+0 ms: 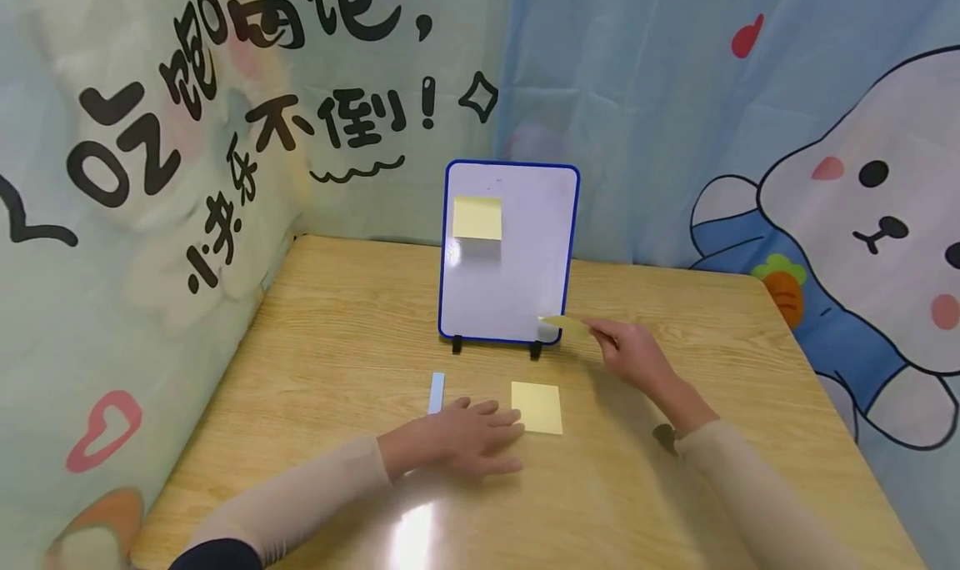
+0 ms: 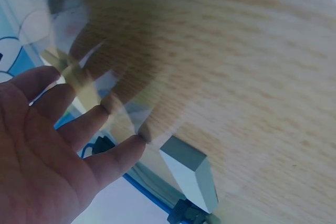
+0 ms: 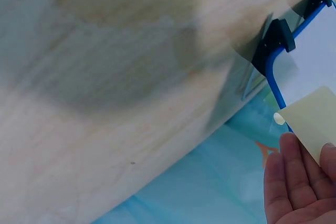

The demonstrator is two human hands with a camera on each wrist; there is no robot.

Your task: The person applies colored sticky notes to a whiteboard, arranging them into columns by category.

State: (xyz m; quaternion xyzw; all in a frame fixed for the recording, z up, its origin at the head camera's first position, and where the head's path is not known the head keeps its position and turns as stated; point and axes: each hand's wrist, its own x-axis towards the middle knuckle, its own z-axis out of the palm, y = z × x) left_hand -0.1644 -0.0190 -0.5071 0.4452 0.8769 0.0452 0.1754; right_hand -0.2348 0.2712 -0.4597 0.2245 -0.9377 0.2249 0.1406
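Observation:
My right hand (image 1: pixel 633 353) pinches a yellow sticky note (image 1: pixel 566 324) between thumb and fingers. The note overlaps the lower right corner of a blue-framed whiteboard (image 1: pixel 517 262), and one edge curls in the right wrist view. Another yellow sticky note (image 1: pixel 477 218) is on the board's upper left. With fingers straight and spread, my left hand (image 1: pixel 476 439) is low over the table, its fingertips at the left edge of a yellow sticky note pad (image 1: pixel 537 408). A narrow light-blue block (image 1: pixel 437 392) lies just beyond this hand, partly hidden by it.
The whiteboard stands on two black feet (image 1: pixel 536 351) toward the back of the wooden table (image 1: pixel 360 303). A printed curtain (image 1: pixel 615 120) hangs behind and along the left side. A small dark round thing (image 1: pixel 663 437) shows beside the right wrist.

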